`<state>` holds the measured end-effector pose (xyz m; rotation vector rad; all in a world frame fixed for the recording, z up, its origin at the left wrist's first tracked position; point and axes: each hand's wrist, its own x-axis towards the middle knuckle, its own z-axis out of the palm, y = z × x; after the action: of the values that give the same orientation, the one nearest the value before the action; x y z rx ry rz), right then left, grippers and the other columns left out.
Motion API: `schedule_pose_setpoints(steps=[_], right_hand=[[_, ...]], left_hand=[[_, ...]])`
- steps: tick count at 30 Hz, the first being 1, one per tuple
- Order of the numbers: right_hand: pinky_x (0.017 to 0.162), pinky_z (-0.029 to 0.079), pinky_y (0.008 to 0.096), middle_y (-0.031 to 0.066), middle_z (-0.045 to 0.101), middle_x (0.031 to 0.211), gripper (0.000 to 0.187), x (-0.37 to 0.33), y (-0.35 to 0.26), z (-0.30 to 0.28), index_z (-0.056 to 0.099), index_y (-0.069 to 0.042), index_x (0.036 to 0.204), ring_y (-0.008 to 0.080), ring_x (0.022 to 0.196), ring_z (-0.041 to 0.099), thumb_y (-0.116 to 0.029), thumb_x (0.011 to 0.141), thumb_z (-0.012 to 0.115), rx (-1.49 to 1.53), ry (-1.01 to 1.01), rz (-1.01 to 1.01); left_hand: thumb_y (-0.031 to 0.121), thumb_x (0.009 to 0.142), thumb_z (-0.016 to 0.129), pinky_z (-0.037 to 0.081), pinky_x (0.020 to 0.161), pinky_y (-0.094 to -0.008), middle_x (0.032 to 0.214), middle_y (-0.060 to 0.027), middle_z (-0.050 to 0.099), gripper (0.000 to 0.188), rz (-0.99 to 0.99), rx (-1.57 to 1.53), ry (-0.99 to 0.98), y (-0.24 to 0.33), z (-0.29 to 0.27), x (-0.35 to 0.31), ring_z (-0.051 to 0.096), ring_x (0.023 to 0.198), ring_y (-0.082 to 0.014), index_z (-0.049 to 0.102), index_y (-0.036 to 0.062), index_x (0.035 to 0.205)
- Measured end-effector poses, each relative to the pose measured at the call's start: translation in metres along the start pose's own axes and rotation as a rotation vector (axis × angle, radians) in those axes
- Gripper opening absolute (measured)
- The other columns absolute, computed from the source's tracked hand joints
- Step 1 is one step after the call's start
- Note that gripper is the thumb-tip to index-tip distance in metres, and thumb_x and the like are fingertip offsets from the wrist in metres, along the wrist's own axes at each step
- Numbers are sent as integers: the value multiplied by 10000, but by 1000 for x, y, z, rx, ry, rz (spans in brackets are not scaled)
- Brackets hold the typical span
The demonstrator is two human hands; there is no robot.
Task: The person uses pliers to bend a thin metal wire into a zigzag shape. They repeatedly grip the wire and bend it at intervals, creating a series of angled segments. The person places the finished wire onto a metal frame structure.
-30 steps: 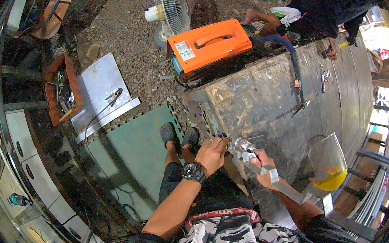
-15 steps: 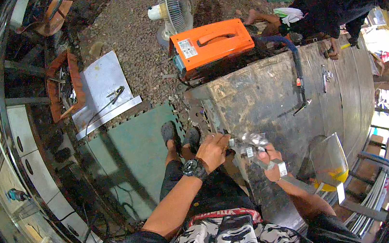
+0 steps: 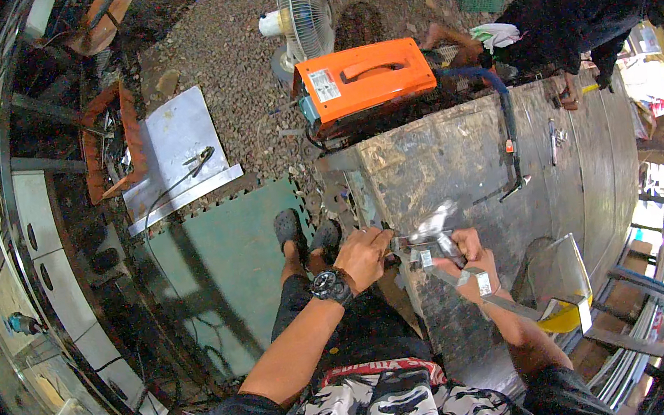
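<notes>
My left hand (image 3: 367, 255), with a black watch on its wrist, is closed at the bench's near left edge, its fingertips at one end of a small metal piece; what they pinch is hidden. To its right, my right hand (image 3: 471, 261) curls its fingers round a shiny silver piece (image 3: 438, 221), smeared by motion, whose kind I cannot make out. Below it, a grey flat strip (image 3: 519, 313) with white labels runs past my right forearm toward the lower right. Under both hands lies the worn metal-topped bench (image 3: 460, 167).
An orange welding machine (image 3: 370, 78) stands at the bench's far left, beside a white fan (image 3: 304, 16). Its cable (image 3: 508, 111) crosses the bench. A clear face shield with yellow (image 3: 560, 279) lies at right. Another person (image 3: 572, 4) crouches at far right. A green mat (image 3: 230, 253) covers floor at left.
The silver piece has swung up and away from me, and my right hand has shifted slightly right, its fingers curled higher. My left hand stays in place.
</notes>
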<state>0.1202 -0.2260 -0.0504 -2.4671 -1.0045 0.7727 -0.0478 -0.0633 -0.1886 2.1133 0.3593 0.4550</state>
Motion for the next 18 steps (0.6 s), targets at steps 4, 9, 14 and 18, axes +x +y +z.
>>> schedule_pose_setpoints(steps=[4,9,14,18], right_hand=[[864,563,499,219,663,1190,498,-7,14,11,561,-70,1320,400,1089,667,-278,904,740,-177,29,-376],[970,524,501,191,656,1269,523,-19,39,30,553,-53,1365,385,1152,653,-183,888,725,-20,-38,-330],[907,564,444,191,685,1228,542,-17,16,27,540,-36,1365,381,1052,712,-134,876,753,-27,-132,-117],[821,572,468,185,690,1223,536,-15,32,19,521,-56,1390,393,1016,714,-229,918,709,-149,-90,-221]], left_hand=[[-14,746,688,523,857,-436,974,-137,642,441,-7,-4,2,1,0,0,641,934,-347,657,13,1185],[-4,778,677,526,871,-448,983,-141,648,424,-70,-25,-44,2,-1,1,644,942,-357,662,28,1200],[7,796,671,524,866,-452,974,-144,649,405,-91,-53,-46,3,-3,1,641,946,-371,659,27,1200],[8,799,666,521,865,-460,973,-152,646,396,-77,-65,-29,6,-7,2,638,941,-377,667,35,1194]])
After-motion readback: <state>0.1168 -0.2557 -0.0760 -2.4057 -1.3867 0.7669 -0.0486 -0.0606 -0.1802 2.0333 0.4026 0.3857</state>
